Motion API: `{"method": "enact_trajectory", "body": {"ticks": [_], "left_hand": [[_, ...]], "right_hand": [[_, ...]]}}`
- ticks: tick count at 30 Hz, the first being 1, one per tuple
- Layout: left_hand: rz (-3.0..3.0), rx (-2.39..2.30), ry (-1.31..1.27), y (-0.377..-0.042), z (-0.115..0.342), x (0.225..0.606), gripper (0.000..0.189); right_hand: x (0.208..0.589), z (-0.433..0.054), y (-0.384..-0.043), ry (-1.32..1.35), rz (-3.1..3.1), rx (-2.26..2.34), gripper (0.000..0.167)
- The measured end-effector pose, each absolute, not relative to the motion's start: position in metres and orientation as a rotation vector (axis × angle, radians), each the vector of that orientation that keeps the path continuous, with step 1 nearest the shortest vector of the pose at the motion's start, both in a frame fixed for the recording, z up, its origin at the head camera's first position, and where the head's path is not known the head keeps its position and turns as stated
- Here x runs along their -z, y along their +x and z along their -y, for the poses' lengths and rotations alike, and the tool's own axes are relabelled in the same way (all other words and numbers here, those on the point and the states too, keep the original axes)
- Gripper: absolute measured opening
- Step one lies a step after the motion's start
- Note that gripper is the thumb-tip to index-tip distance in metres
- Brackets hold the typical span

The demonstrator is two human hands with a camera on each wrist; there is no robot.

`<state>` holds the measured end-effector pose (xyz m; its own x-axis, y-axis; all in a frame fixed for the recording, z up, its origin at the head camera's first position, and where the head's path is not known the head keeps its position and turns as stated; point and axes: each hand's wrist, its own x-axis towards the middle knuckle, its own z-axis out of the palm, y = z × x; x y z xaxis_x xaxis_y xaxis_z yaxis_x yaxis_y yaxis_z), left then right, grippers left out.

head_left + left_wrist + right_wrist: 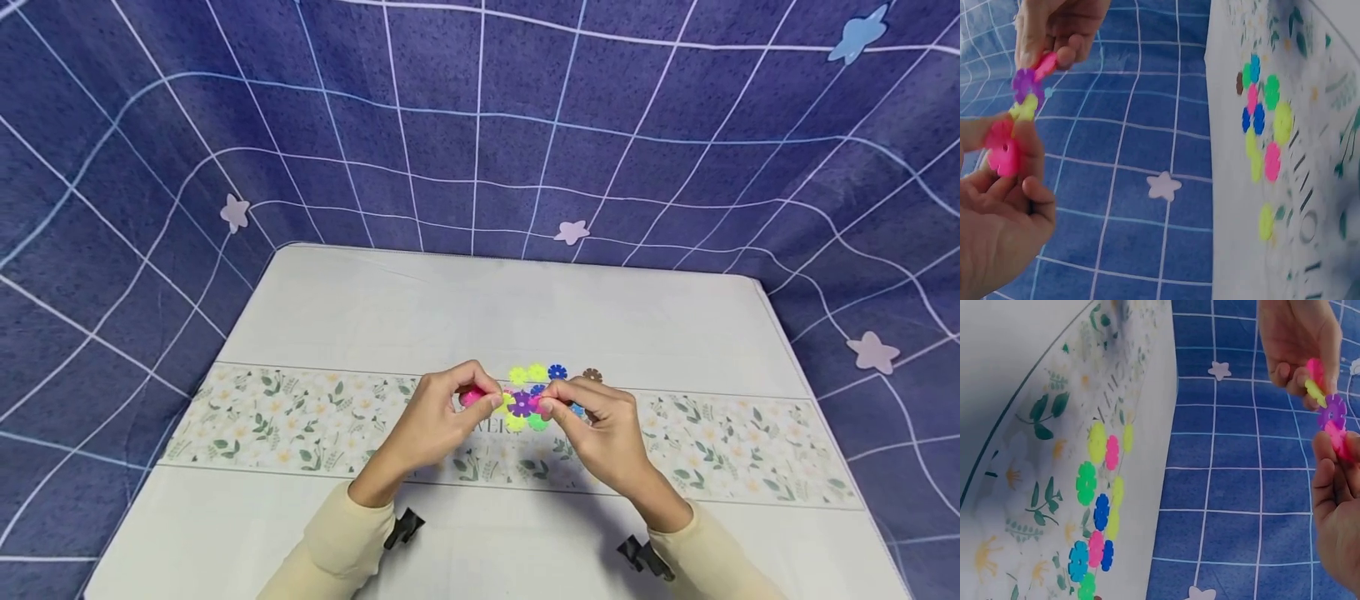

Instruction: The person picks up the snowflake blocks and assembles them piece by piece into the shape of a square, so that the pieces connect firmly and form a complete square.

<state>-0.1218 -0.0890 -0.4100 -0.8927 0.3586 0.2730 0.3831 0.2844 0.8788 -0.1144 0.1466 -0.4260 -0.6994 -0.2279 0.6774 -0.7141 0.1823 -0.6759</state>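
A short chain of interlocking snowflake discs is held up between both hands. In the left wrist view it runs from a pink disc [1005, 156] through a yellow disc [1024, 108] to a purple disc [1026, 85], then another pink disc [1046, 64]. My left hand [442, 421] pinches the pink and yellow end between thumb and fingers. At the other end, my right hand [611, 433] grips the pink disc [1337, 439] joined to the purple disc [1332, 412]. Fingers partly hide both ends of the chain.
Several loose snowflake discs lie on the table beyond and below the hands, among them a brown disc [592, 374], a blue disc [557, 372] and a green disc [1086, 482]. A flowered strip [285, 421] crosses the white table [450, 308]. A blue gridded cloth [435, 142] hangs behind.
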Motion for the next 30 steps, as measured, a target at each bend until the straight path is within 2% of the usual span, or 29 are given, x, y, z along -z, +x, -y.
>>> {"method": "enact_trajectory", "body": {"ticks": [4, 9, 11, 18, 23, 27, 30], "left_hand": [[2.585, 1.654, -0.709, -0.121, 0.091, 0.405, 0.007], [2.673, 1.462, -0.752, -0.121, 0.088, 0.404, 0.038], [2.679, 1.404, -0.776, -0.121, 0.086, 0.404, 0.043], [2.649, 1.367, -0.791, -0.123, 0.085, 0.409, 0.032], [2.646, 1.415, -0.761, -0.124, 0.094, 0.411, 0.027], [2.661, 1.429, -0.705, -0.124, 0.098, 0.411, 0.027], [2.672, 1.435, -0.678, -0.125, 0.100, 0.411, 0.026]], "right_hand": [[0.428, -0.146, -0.113, 0.894, 2.065, -1.538, 0.027], [0.430, -0.145, -0.113, 0.914, 2.073, -1.530, 0.027], [0.430, -0.143, -0.113, 0.921, 2.068, -1.537, 0.026], [0.429, -0.141, -0.112, 0.851, 2.170, -1.644, 0.019], [0.433, -0.164, -0.120, 0.659, 2.408, -1.765, 0.025], [0.452, -0.196, -0.137, 0.410, 2.748, -1.415, 0.026], [0.474, -0.210, -0.144, 0.336, 2.959, -1.141, 0.027]]}}
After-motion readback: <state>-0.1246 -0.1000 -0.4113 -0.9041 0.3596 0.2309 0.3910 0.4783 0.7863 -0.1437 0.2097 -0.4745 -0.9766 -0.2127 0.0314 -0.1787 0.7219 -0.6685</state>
